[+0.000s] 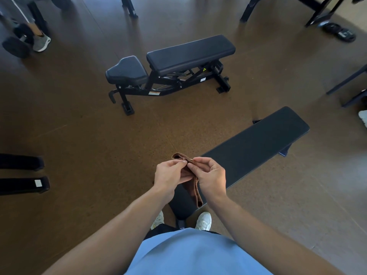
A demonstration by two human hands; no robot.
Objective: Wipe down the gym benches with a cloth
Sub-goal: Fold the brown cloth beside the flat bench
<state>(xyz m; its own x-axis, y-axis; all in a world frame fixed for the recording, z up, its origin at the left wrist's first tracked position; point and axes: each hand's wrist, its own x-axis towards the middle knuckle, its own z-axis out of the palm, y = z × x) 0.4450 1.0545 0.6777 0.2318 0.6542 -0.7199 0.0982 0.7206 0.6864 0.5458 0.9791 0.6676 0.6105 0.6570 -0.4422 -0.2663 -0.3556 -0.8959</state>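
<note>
A folded brown cloth hangs between my two hands above the near end of a flat black bench. My left hand pinches the cloth's top edge with thumb and fingers. My right hand pinches the same edge just beside it. The bench pad runs from in front of my feet away to the upper right. Farther off stands an adjustable black bench with a separate seat pad on a black frame.
Brown rubber floor surrounds both benches. Black equipment feet lie at the left edge. At the top left a dumbbell sits next to another person's shoe. Rack frames and a weight plate stand at the top right.
</note>
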